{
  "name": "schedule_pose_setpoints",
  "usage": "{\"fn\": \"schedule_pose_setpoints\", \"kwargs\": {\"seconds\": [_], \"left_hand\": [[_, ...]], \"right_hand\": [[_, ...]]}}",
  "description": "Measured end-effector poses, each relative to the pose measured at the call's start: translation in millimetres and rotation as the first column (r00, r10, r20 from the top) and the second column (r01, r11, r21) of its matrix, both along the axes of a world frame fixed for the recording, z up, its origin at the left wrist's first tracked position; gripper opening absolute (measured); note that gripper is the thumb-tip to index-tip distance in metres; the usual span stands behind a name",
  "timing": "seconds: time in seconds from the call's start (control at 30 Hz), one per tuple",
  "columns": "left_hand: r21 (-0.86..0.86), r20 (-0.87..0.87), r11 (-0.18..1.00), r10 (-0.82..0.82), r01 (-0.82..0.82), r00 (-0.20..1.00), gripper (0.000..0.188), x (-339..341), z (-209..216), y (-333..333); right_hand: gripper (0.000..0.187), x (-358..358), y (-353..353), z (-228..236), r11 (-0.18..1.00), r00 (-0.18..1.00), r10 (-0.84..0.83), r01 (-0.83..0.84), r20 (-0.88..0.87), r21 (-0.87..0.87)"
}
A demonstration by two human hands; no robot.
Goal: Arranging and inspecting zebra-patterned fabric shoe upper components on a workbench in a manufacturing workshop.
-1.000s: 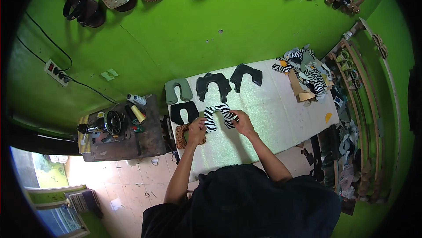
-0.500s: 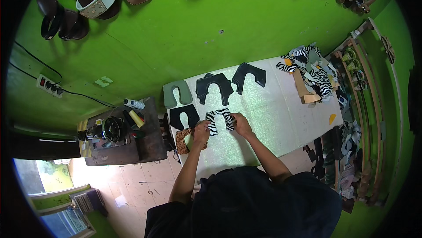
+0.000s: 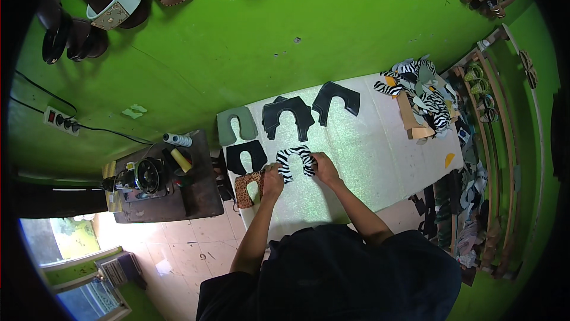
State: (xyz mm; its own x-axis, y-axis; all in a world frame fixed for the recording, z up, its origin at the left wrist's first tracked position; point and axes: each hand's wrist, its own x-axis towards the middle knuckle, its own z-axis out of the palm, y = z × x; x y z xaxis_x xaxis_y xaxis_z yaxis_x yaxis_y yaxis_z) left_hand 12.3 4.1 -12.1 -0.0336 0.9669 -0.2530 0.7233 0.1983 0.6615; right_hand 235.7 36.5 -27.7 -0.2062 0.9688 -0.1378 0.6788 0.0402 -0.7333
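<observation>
Two hands of mine are on the zebra-striped piece [image 3: 294,151], an arch at the near side of the pale worktop [image 3: 368,149], just right of a black arch [image 3: 235,156]. My left hand [image 3: 273,182] has its fingers closed on one leg, and my right hand [image 3: 325,169] grips the other; how firmly, I can't tell. Nor can I tell whether the arch lies flat or is slightly raised.

If I pull my wrists apart unevenly, those legs could spread and the curve lose its shape, since it looks soft. If it is several layers, squeezing only the edges might let one slide out of line. My left hand also overlaps the leopard-print piece [image 3: 243,188], so a careless sweep that way could drag it askew or push it into the black arch above. Lifting too far forward, I might brush the stacked black pieces [image 3: 288,106], whose edges are already uneven. The scrap heap [image 3: 423,98], well off to my right, seems safe from me.
</observation>
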Motion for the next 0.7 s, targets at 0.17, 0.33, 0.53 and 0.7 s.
{"fn": "schedule_pose_setpoints", "kwargs": {"seconds": [0.17,0.33,0.53,0.7], "left_hand": [[0.028,-0.072,1.0,0.008,-0.006,0.997,0.039,1,-12,-8],[0.003,-0.065,1.0,-0.021,0.021,0.998,0.047,4,-23,-13],[-0.04,-0.196,0.981,-0.194,0.19,0.961,0.055,7,-21,-16],[-0.023,-0.191,0.986,-0.167,0.166,0.967,0.045,6,-24,-18]], "right_hand": [[0.048,-5,-3,1,0.996,1.0,-0.002,0.005,0.023,-0.094],[0.058,-17,-9,22,0.998,0.983,0.006,0.007,0.183,-0.07],[0.073,-26,-14,23,0.996,0.934,0.06,-0.032,0.352,-0.084],[0.072,-28,-17,21,0.995,0.917,0.071,-0.038,0.393,-0.09]]}}
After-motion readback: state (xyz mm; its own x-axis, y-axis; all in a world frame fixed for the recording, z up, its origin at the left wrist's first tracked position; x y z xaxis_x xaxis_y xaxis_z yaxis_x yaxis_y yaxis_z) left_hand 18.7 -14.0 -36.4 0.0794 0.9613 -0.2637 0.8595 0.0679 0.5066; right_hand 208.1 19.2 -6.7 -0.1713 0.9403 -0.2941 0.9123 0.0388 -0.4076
